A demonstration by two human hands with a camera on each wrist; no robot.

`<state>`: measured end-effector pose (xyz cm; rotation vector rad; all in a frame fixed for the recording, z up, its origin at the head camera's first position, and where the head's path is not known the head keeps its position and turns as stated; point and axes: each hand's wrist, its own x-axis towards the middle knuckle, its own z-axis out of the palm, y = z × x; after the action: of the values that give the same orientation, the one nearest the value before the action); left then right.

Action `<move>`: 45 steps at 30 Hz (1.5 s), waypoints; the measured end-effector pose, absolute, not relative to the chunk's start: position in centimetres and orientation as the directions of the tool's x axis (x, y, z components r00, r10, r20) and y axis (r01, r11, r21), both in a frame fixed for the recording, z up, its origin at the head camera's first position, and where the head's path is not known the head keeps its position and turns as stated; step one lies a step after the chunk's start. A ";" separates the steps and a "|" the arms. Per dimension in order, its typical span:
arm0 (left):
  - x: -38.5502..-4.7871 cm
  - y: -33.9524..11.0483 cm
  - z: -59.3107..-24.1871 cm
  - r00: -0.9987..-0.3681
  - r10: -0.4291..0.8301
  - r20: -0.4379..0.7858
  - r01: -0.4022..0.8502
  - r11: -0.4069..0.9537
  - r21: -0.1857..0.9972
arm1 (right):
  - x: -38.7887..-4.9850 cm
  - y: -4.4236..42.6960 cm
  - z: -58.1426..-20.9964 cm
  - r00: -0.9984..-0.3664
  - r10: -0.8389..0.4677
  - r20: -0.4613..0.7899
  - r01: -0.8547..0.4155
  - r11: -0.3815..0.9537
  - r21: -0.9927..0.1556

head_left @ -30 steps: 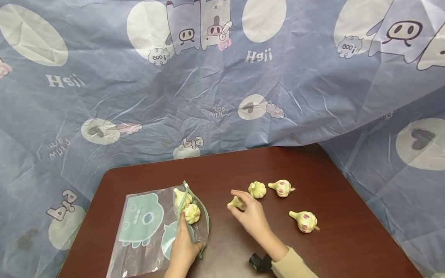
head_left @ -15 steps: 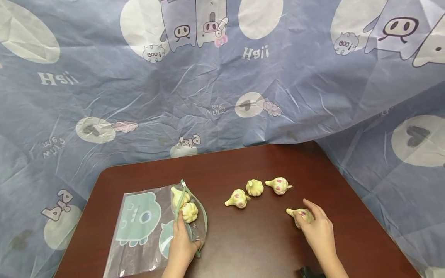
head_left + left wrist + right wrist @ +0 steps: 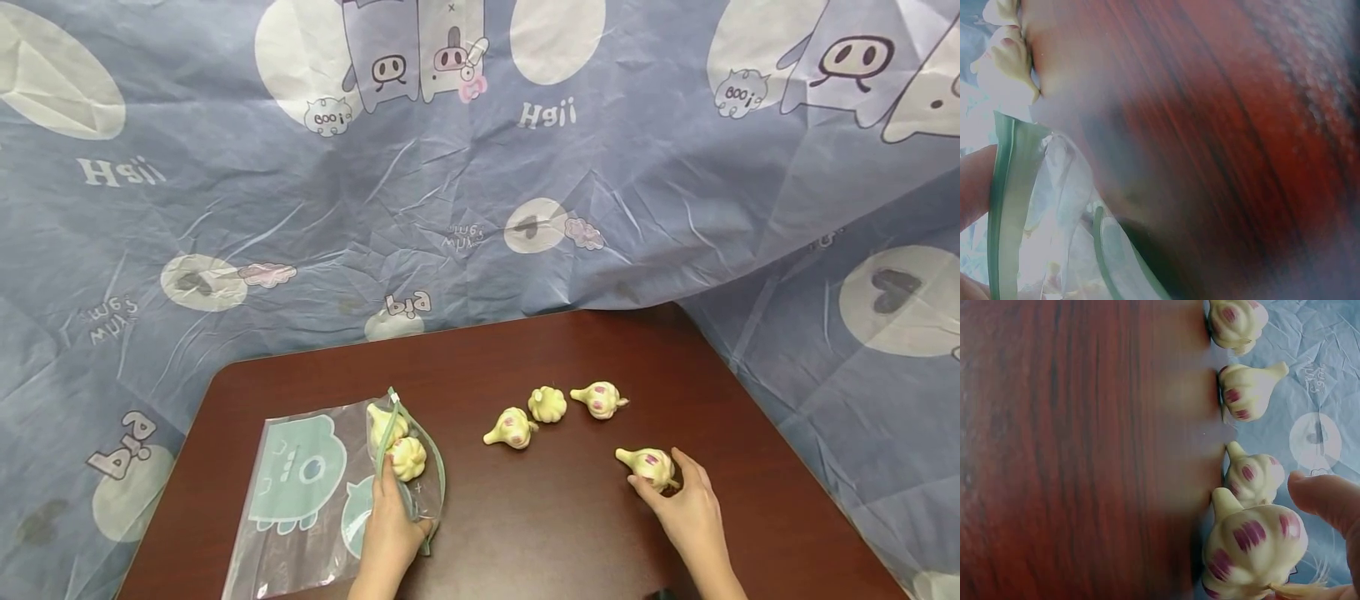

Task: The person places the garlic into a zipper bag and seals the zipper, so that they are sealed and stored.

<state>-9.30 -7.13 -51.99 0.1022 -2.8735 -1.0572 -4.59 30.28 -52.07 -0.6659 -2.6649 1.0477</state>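
My left hand (image 3: 390,529) holds the mouth of a clear zip bag (image 3: 300,546) with a green zip edge and teal cartoon print. Two garlic bulbs (image 3: 408,458) lie inside by its spread opening. In the left wrist view, a finger (image 3: 975,187) sits against the green edge (image 3: 1013,187). My right hand (image 3: 693,508) is around the nearest loose garlic bulb (image 3: 649,467), thumb on one side, fingers on the other. The right wrist view has a gap between the thumb (image 3: 1325,497) and that purple-marked bulb (image 3: 1254,547); contact by the other fingers is unclear.
Three more garlic bulbs lie farther back on the brown table (image 3: 525,517): one on the left (image 3: 512,428), one in the middle (image 3: 547,404) and one on the right (image 3: 600,400). A blue printed cloth (image 3: 420,200) hangs behind the table.
My right hand has moved right from the leftmost loose bulb to the nearest right one, then settled lower around it. My left hand keeps its hold on the bag. The head view has shifted slightly.
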 end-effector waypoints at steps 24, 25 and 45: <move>-9.0 -7.3 -52.2 -0.997 -0.068 0.047 -0.020 0.752 0.658 | -5.3 30.1 -52.8 -0.871 0.490 -0.033 0.369 0.608 -0.703; -9.0 -7.3 -52.2 -0.997 -0.065 0.046 -0.019 0.753 0.657 | -5.3 30.1 -52.8 -0.871 0.490 -0.035 0.370 0.608 -0.702; -9.0 -7.2 -52.1 -0.997 -0.067 0.042 -0.023 0.759 0.651 | -8.8 20.9 -47.0 -0.927 0.339 0.162 0.056 0.552 -0.832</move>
<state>-9.03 -7.16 -52.13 0.0736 -2.8867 -1.0677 -8.82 20.85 -46.96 -0.3265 -2.4872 1.3167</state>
